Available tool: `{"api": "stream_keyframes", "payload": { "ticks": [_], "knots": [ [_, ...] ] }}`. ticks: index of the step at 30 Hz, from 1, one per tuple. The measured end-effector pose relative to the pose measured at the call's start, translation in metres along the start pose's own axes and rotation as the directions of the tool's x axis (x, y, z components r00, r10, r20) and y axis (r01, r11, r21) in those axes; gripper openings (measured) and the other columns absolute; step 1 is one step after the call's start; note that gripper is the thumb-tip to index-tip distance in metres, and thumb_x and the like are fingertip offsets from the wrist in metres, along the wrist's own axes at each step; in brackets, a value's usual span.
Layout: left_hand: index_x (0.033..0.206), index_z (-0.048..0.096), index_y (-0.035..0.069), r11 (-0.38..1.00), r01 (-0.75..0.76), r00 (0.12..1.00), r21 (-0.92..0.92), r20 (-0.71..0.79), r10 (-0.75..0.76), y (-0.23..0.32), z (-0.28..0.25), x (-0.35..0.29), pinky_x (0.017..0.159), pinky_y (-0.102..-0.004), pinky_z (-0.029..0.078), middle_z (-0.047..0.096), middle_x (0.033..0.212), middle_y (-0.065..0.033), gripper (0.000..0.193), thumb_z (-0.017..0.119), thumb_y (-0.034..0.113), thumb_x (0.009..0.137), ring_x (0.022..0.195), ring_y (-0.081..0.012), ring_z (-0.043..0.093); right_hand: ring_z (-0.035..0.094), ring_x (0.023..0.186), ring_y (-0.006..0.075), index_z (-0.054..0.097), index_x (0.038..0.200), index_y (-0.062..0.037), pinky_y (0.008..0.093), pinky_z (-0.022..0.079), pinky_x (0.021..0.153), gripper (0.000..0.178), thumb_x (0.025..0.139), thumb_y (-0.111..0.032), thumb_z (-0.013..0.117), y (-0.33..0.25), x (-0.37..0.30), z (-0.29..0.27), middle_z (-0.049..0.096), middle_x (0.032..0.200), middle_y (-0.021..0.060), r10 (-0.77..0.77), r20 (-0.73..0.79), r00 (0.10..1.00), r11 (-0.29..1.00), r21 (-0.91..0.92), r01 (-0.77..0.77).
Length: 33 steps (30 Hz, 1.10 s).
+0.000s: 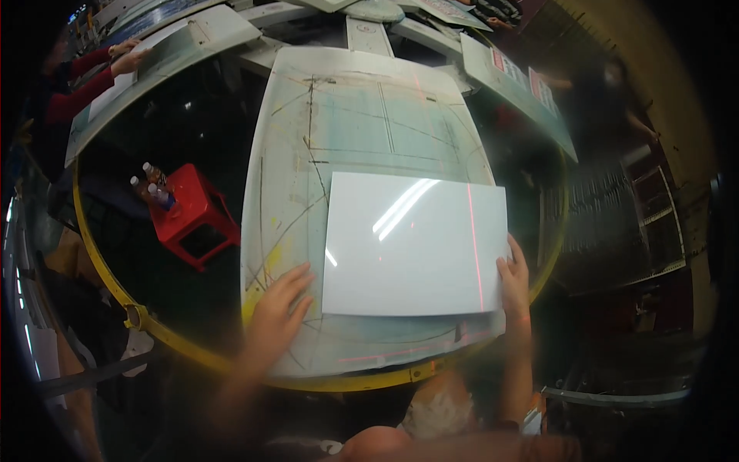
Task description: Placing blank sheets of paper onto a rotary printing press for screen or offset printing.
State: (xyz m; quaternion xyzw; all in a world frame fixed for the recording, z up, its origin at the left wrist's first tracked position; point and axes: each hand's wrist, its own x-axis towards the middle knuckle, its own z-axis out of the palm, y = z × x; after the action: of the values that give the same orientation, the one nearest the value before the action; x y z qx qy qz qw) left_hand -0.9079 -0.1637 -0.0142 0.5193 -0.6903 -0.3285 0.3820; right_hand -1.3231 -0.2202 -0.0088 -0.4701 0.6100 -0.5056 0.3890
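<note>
A glossy white sheet (408, 254) lies on the near part of a worn, pale platen board (285, 154) marked with dark lines and yellow stains. At the sheet's right edge, my right hand (514, 279) grips the sheet between thumb and fingers. My left hand (281, 304) rests on the board just left of the sheet, fingers stretched out and apart from its edge. A red laser line runs down the sheet near its right side, and ceiling lights reflect off its surface.
A yellow rail (369, 380) curves around below the board. On the left, a red stool (192, 208) carries several bottles. Other boards fan out at the back. A person in red sleeves (88, 85) handles a sheet at far left; another person (600, 100) stands at right beside a rack (608, 231).
</note>
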Motion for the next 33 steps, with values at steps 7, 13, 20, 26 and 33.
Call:
{"api": "stream_keyframes", "payload": {
  "ticks": [7,13,20,26,33],
  "knots": [
    [0.111,0.061,-0.002,0.967,0.016,0.999,0.253,-0.053,-0.003,-0.007,0.007,-0.003,0.097,-0.0398,0.043,0.059,0.123,-0.0154,0.031,0.065,0.000,0.080,0.112,-0.0337,0.056,0.064,0.096,0.0184,0.034,0.144,-0.0025,0.0279,0.048,0.087,0.053,0.093,0.002,0.048,0.010,0.036,0.027,0.066,0.104,0.0187,0.115,0.049,0.992,0.993,-0.020,-0.114],
    [0.105,0.062,-0.004,0.961,0.005,0.998,0.277,-0.066,0.014,-0.006,0.008,0.000,0.094,-0.0393,0.045,0.061,0.119,-0.0157,0.025,0.066,-0.001,0.080,0.108,-0.0335,0.059,0.064,0.095,0.0182,0.034,0.144,-0.0035,0.0282,0.048,0.088,0.053,0.093,0.000,0.048,0.012,0.046,0.041,0.067,0.104,0.0191,0.097,0.061,0.993,0.994,-0.054,-0.093],
    [0.101,0.063,-0.004,0.944,0.019,0.994,0.328,-0.104,0.016,-0.006,0.013,0.002,0.091,-0.0386,0.047,0.062,0.116,-0.0161,0.022,0.066,-0.003,0.080,0.106,-0.0334,0.060,0.064,0.097,0.0182,0.034,0.144,-0.0036,0.0283,0.047,0.089,0.053,0.093,0.000,0.048,0.012,0.047,0.045,0.066,0.106,0.0189,0.091,0.061,0.994,0.993,-0.078,-0.086],
    [0.100,0.063,-0.004,0.940,0.019,0.994,0.341,-0.104,0.018,-0.006,0.015,0.003,0.090,-0.0386,0.048,0.062,0.115,-0.0161,0.021,0.065,-0.004,0.079,0.105,-0.0336,0.060,0.063,0.100,0.0183,0.034,0.144,-0.0032,0.0279,0.046,0.091,0.054,0.093,0.002,0.047,0.012,0.048,0.047,0.066,0.108,0.0192,0.109,0.073,0.991,0.991,-0.084,-0.102],
    [0.097,0.062,-0.004,0.926,0.026,0.995,0.376,-0.096,0.011,-0.008,0.017,0.006,0.089,-0.0385,0.048,0.062,0.115,-0.0161,0.019,0.064,-0.006,0.079,0.104,-0.0339,0.061,0.063,0.101,0.0177,0.034,0.144,-0.0020,0.0276,0.046,0.092,0.054,0.092,0.002,0.048,0.020,0.048,0.049,0.065,0.111,0.0196,0.128,0.036,0.991,0.990,-0.069,-0.125]
  ]
}}
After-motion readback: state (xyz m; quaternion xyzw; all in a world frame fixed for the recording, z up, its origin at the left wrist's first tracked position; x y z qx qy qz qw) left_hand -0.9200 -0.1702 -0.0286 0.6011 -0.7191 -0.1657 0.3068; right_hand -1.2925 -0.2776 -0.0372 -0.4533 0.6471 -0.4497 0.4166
